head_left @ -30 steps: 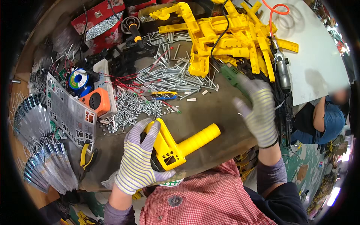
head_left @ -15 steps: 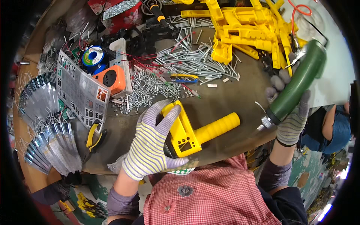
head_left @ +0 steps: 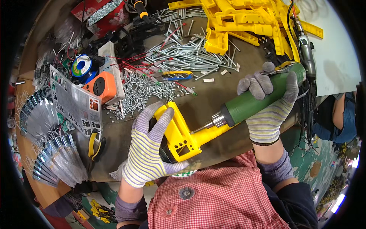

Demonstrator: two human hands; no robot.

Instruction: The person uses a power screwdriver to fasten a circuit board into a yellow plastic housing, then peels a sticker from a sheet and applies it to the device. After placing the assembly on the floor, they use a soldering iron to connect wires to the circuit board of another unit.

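Note:
My left hand (head_left: 146, 149), in a striped glove with grey fingers, is closed around a yellow plastic housing (head_left: 193, 145) with a ribbed handle that points right. A black part (head_left: 166, 152) sits at the housing's left end, partly under my palm. My gloved right hand (head_left: 270, 114) wraps a green electric screwdriver (head_left: 249, 98), its metal lever beneath my fingers. The screwdriver slants down to the left over the handle. Its bit (head_left: 202, 127) ends where the handle joins the housing's frame; whether it sits in a screw is too small to tell.
Long screws (head_left: 183, 57), short screws (head_left: 143, 89) and yellow housings (head_left: 244, 26) are heaped behind. A solder spool (head_left: 83, 65), an orange socket block (head_left: 102, 87), a printed card (head_left: 74, 99) and yellow-handled cutters (head_left: 96, 145) lie left. At the right hangs another metal tool (head_left: 306, 51); someone sits beyond.
My right hand has brought the screwdriver left, and its bit now reaches the yellow housing. My left hand still holds the housing. The view has shifted slightly.

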